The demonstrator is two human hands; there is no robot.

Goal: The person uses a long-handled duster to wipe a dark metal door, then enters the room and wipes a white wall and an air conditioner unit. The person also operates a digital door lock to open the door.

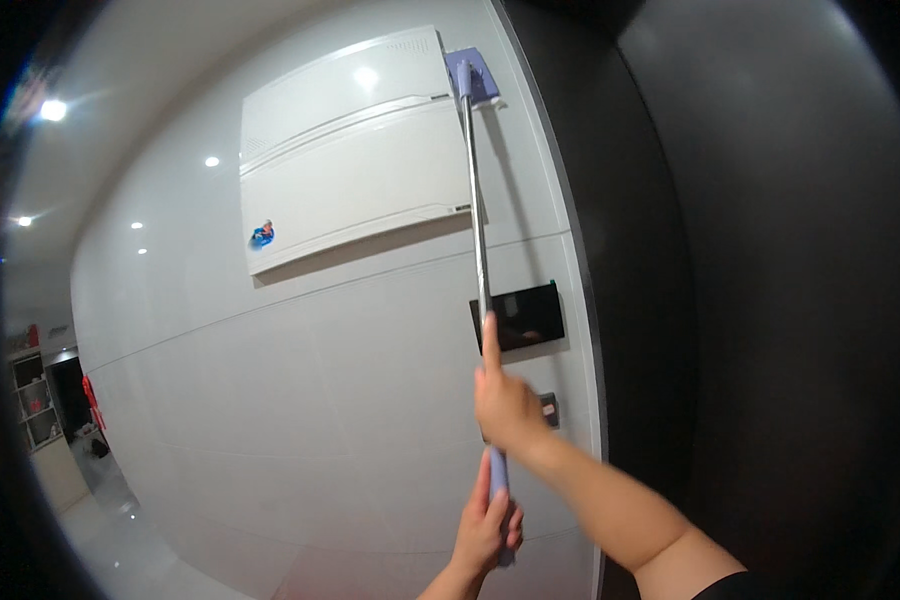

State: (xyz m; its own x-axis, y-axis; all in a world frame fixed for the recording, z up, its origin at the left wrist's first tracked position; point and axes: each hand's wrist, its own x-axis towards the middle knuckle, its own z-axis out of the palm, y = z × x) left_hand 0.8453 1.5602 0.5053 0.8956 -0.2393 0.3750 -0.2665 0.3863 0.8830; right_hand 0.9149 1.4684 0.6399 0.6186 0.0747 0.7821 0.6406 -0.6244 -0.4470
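Note:
Both my hands grip a flat mop with a long metal pole (475, 195). My left hand (486, 529) is lower, wrapped around the purple handle grip (499, 472). Higher up, my right hand (511, 401) closes on the pole with its index finger stretched along it. At the top, the purple mop head (472, 75) lies against the pale wall tiles, right beside the upper right edge of a white two-panel wall box cover (352, 150). A bit of white pad shows under the head's lower edge. The pole passes in front of a black wall screen (526, 319).
A small switch plate (549, 411) sits on the wall behind my right wrist. Dark panelling (645, 300) borders the tiled wall (345, 397) on the right. Far left are shelves (37, 397), a red hanging decoration (92, 403) and shiny floor (131, 551).

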